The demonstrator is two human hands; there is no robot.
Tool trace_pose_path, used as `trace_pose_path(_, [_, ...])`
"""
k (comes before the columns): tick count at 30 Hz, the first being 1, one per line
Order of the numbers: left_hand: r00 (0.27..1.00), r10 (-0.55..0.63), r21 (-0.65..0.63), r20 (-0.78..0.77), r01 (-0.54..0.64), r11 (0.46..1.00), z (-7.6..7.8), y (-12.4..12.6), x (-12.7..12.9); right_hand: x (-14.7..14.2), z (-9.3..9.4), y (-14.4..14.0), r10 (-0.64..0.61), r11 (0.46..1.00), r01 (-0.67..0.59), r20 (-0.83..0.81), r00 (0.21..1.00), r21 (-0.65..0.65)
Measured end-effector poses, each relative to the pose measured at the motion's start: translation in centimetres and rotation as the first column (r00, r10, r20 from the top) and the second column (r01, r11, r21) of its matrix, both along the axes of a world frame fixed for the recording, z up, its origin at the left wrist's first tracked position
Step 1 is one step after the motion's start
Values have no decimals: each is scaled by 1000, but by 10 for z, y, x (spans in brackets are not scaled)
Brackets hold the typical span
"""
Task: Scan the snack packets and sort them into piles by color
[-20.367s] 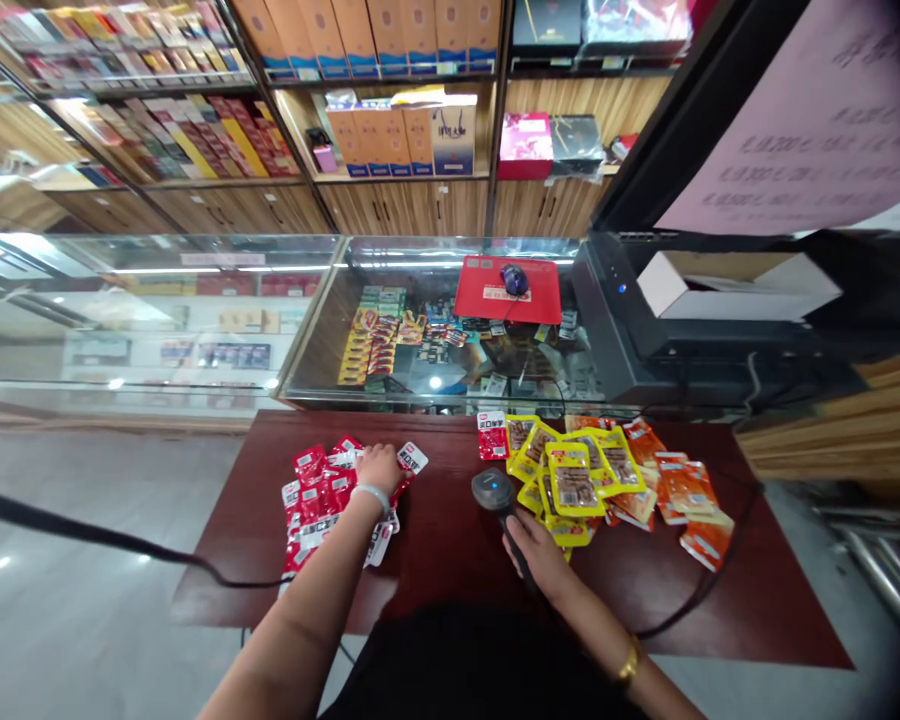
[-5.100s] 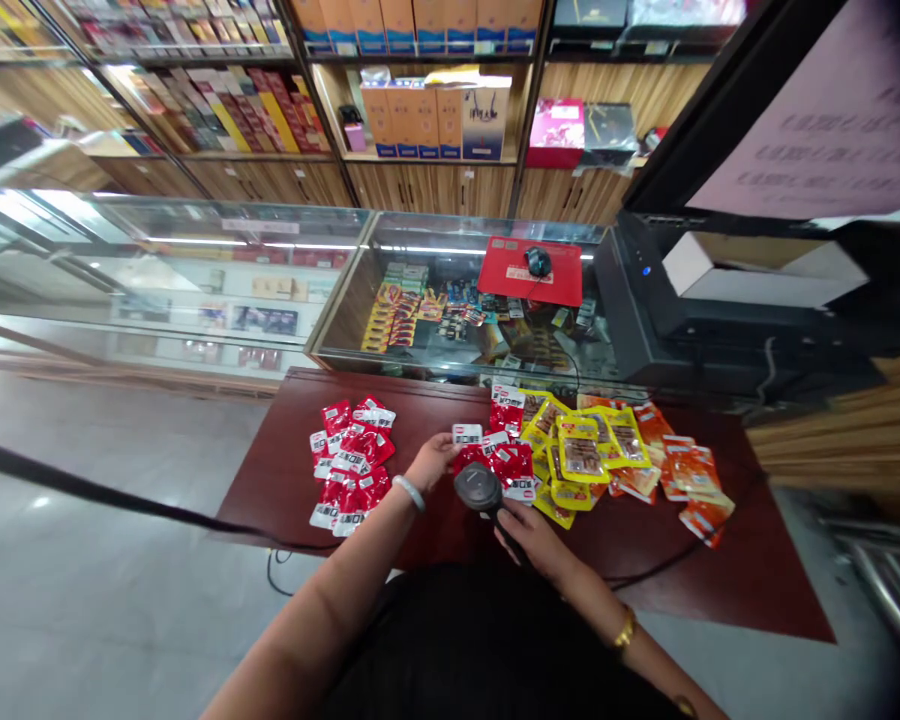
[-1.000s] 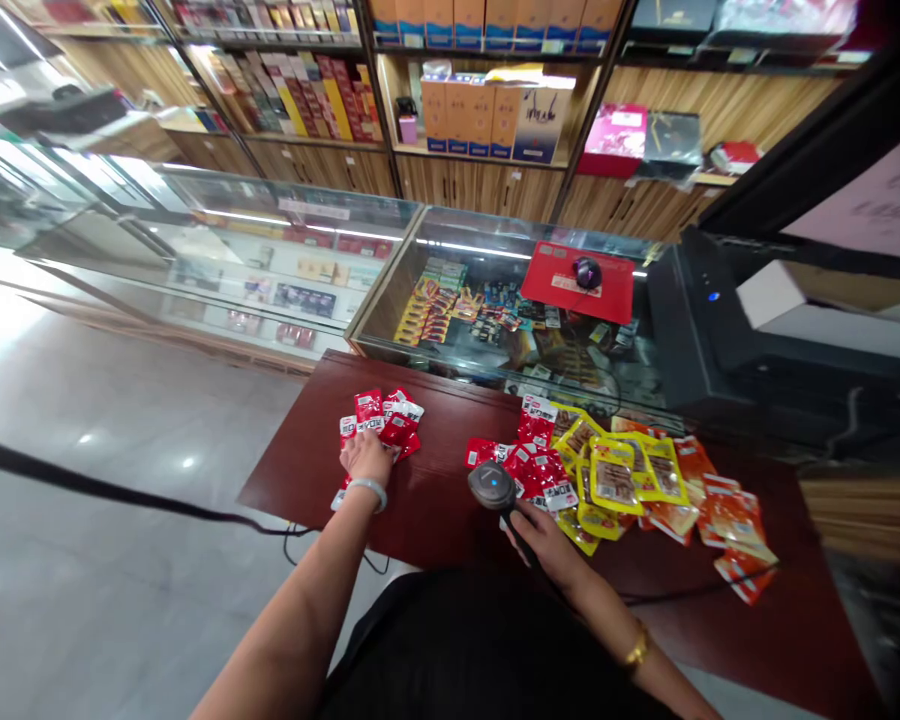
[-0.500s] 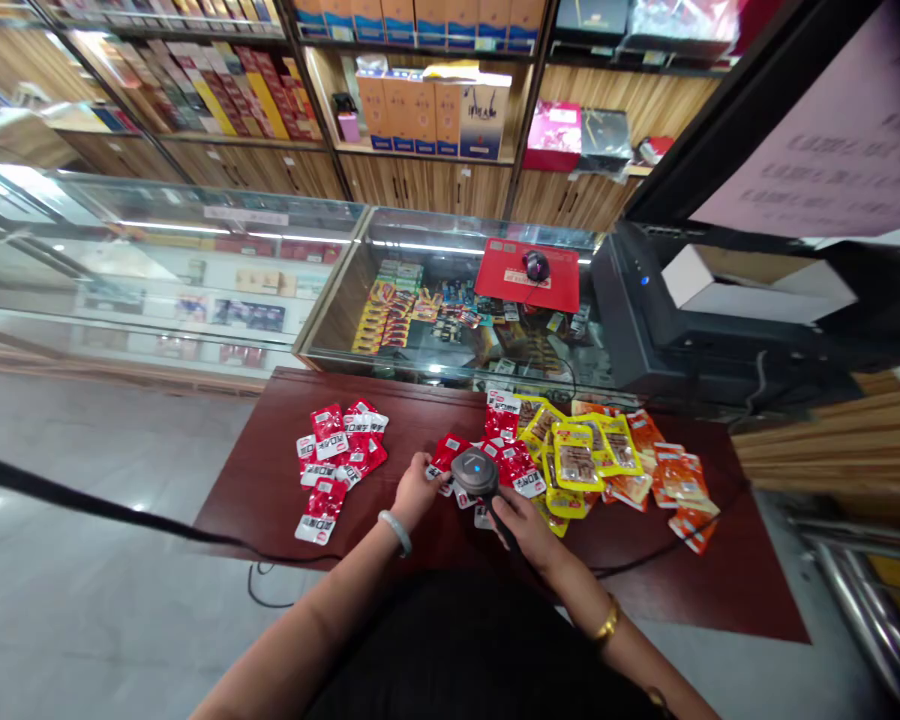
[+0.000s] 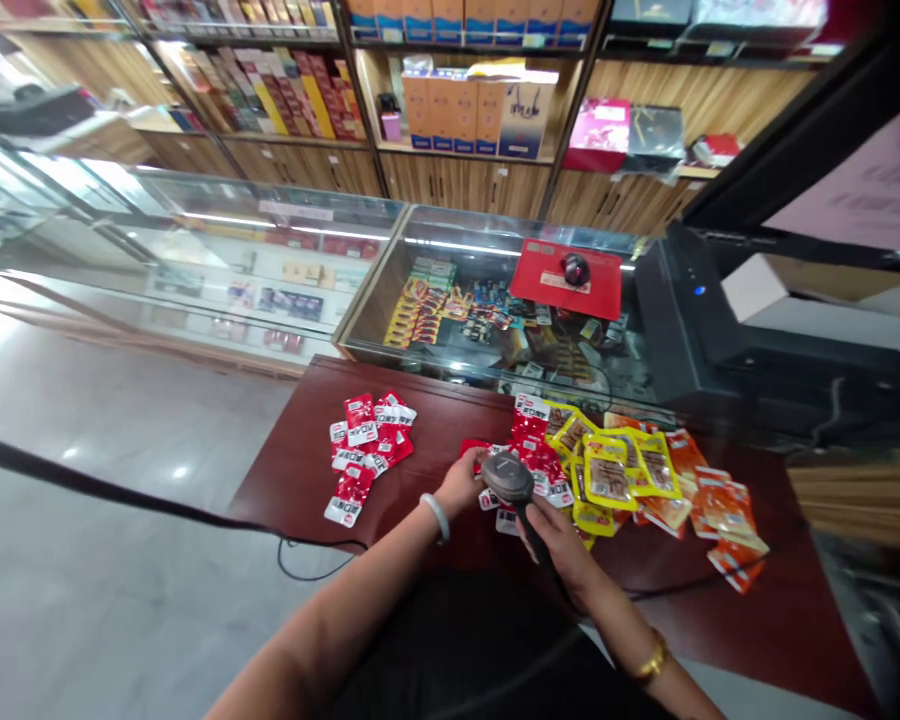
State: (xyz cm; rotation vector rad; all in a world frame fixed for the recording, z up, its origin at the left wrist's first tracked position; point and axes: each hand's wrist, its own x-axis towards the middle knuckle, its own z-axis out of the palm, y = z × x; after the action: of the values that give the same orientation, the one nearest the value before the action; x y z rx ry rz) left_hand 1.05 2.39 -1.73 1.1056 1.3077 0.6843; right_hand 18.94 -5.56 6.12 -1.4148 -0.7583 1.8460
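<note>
My right hand is wrapped round the handle of a dark grey barcode scanner, whose head hangs over a heap of red and white snack packets. Just left of the scanner head, my left hand pinches a red snack packet at the edge of that heap; its fingertips are partly hidden. Yellow snack packets lie right of the scanner, with orange packets beyond them. A separate group of red and white packets lies on the left of the brown table.
Behind the table stands a glass display case, with a red mouse pad and a computer mouse on top. A dark cash-register machine stands at right. A black cable crosses the left foreground. Stocked shelves line the back wall.
The view has swung left, so the scene sits further right in the picture. My hands stay close together at the red heap, the scanner still in my right hand and a packet in my left.
</note>
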Motion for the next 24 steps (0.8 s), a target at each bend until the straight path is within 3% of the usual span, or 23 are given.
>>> trace_pose_path(3, [934, 53, 74, -354, -29, 997, 3, -4, -48, -12, 1, 8, 124, 992, -125, -19, 992, -11])
trace_pose_path(5, [789, 104, 80, -606, -69, 994, 7, -7, -85, -26, 1, 16, 178, 984, -178, -19, 984, -9])
trace_pose_path(7, [584, 150, 94, -798, -125, 988, 12, -7, -114, -42, 2, 24, 255, 967, -254, -37, 966, 5])
trace_pose_path(9, [417, 166, 109, -893, -157, 982, 16, -2, -133, -55, 2, 28, 296, 955, -296, -39, 954, 19])
trace_pose_path(11, [340, 138, 99, -930, -128, 987, 18, 6, -141, -62, 1, 30, 325, 945, -324, -20, 946, 33])
trace_pose_path(16, [306, 18, 30, -952, 34, 999, 6, 9, -135, -60, -5, 25, 339, 940, -340, 31, 940, 24])
trace_pose_path(21, [372, -6, 74, -928, 202, 977, -5, -17, -114, -52, -15, 21, 315, 948, -316, 36, 948, 22])
trace_pose_path(24, [405, 33, 116, -914, 183, 976, 0, -21, -107, -50, -19, 18, 287, 957, -288, 33, 957, 25])
